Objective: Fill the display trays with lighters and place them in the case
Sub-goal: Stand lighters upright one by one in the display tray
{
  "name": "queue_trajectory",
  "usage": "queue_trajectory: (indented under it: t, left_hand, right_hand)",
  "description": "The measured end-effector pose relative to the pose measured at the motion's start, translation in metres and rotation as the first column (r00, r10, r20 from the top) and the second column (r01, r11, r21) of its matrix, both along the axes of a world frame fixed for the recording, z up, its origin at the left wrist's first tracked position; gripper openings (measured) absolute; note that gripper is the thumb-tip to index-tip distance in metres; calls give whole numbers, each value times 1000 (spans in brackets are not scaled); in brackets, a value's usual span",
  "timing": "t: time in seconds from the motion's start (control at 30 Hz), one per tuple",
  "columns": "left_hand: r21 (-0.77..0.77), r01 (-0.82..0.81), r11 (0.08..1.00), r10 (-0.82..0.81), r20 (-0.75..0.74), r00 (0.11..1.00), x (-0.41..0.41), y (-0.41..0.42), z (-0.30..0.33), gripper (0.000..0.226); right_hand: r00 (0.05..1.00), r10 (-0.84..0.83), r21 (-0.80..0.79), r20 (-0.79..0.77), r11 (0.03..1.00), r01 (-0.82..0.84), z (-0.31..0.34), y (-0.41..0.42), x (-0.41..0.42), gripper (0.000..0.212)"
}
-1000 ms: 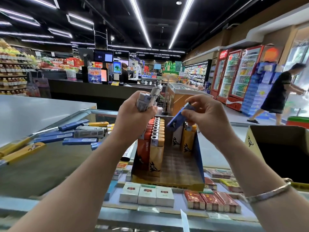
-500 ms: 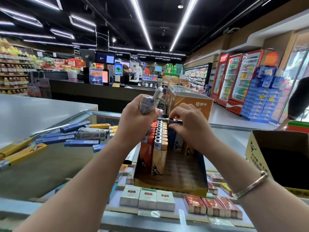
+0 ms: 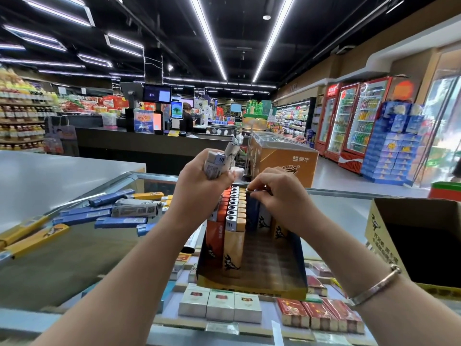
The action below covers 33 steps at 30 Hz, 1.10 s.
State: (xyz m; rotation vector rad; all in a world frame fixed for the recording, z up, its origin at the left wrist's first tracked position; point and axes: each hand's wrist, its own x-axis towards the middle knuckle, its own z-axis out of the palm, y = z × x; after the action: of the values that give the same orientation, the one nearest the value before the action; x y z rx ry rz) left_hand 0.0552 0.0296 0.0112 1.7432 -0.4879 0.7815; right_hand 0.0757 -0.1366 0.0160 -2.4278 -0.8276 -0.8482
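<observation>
A cardboard display tray [image 3: 252, 287] stands on the glass case [image 3: 74, 258], with orange and yellow lighters [image 3: 233, 216] standing in rows along its left side. My left hand [image 3: 199, 188] grips a bunch of grey lighters [image 3: 219, 162] above the tray's left rear. My right hand [image 3: 282, 196] pinches the top of a blue lighter [image 3: 252, 213] standing upright in a middle row at the tray's back. The tray's front and right part holds no lighters.
Loose blue, yellow and grey lighters [image 3: 119, 211] lie on the glass to the left. An open cardboard box [image 3: 419, 243] stands at the right. Cigarette packs [image 3: 219, 304] show under the glass. An orange carton [image 3: 282, 158] sits behind the tray.
My right hand carried the blue lighter down from the air and stood it in the tray's back row. My left hand kept its bunch of grey lighters.
</observation>
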Motion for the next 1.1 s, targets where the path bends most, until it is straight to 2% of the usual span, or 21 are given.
queue_trajectory:
  t: [0.13, 0.3, 0.37, 0.43, 0.5, 0.57, 0.67, 0.77, 0.83, 1.0, 1.03, 1.07, 1.1]
  left_hand:
    - [-1, 23, 1000, -23, 13, 1000, 0, 1, 1, 10]
    - [61, 51, 997, -52, 13, 999, -2, 4, 3, 19]
    - [82, 45, 996, -46, 16, 999, -4, 7, 4, 22]
    - [110, 65, 992, -67, 18, 998, -6, 9, 5, 21]
    - [160, 113, 981, -117, 16, 993, -8, 8, 5, 21]
    - [244, 120, 962, -134, 40, 990, -9, 5, 4, 22]
    - [313, 107, 944, -137, 78, 987, -11, 4, 5, 25]
    - [322, 110, 940, -151, 107, 983, -13, 4, 6, 28]
    - [268, 140, 953, -170, 94, 981, -16, 2, 8, 29]
    - [14, 288, 957, -288, 0, 957, -20, 1, 15, 26]
    - [-26, 295, 955, -296, -12, 955, -21, 2, 16, 25]
    - [-58, 291, 955, -293, -23, 956, -21, 2, 16, 24]
    - [-85, 278, 957, -282, -33, 959, -21, 2, 16, 22]
  right_hand:
    - [987, -105, -99, 125, 988, 118, -4, 0, -2, 14]
    - [989, -120, -81, 88, 989, 127, -11, -9, -6, 28]
    - [990, -89, 31, 108, 996, 86, -10, -8, -11, 28]
    - [997, -9, 256, 78, 967, -12, -2, -6, -17, 25]
    - [988, 151, 439, 30, 886, -149, 7, -4, -25, 21]
    - [948, 318, 542, -11, 799, -262, 14, 0, -34, 21]
    - [907, 419, 533, -46, 778, -333, 15, 3, -41, 28]
    - [903, 429, 514, -38, 783, -351, 16, 3, -41, 18]
    - [903, 428, 569, -31, 750, -336, 16, 0, -40, 16]
    - [828, 541, 803, -145, 553, -221, 17, -7, -35, 20]
    - [831, 534, 801, -153, 560, -212, 17, -5, -36, 16]
    - [873, 468, 755, -135, 620, -215, 15, -3, -36, 14]
    - [940, 333, 643, -68, 736, -214, 13, 0, -36, 15]
